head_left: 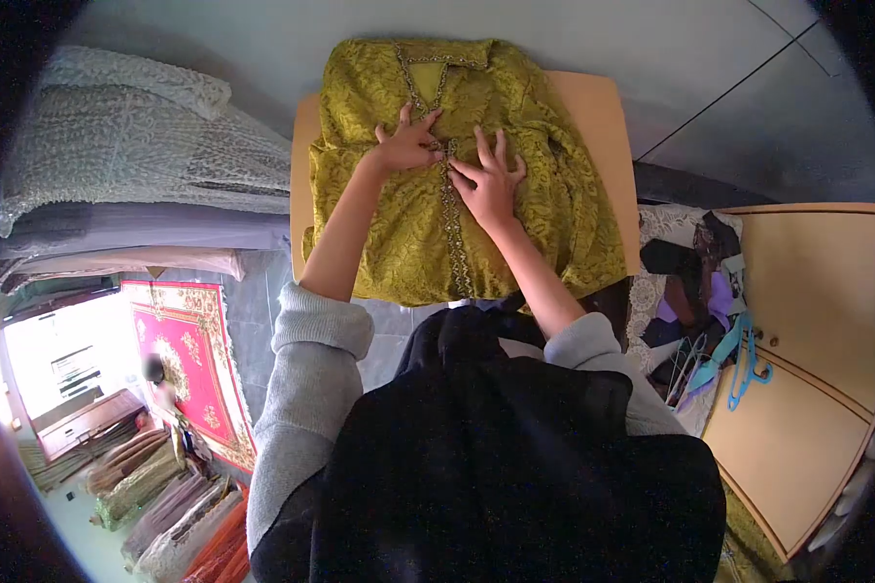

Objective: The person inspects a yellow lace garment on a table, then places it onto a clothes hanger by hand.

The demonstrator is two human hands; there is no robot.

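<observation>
A yellow-green lace garment (399, 243) with a beaded neckline and a beaded strip down its front lies spread over a light wooden table (603, 117). My left hand (408, 146) rests on the garment just left of the beaded strip, fingers apart, thumb close to the strip. On the strip's other side, my right hand (491, 185) lies on the fabric with its fingers spread, thumb and index near the beading. The two hands are close together but apart, below the neckline.
White lace fabric (117, 136) lies at the left. A red patterned rug (180, 360), fabric rolls (146, 486) and another person (165, 398) are at the lower left. Blue hangers (746, 369) hang by a wooden cabinet (807, 301) at the right.
</observation>
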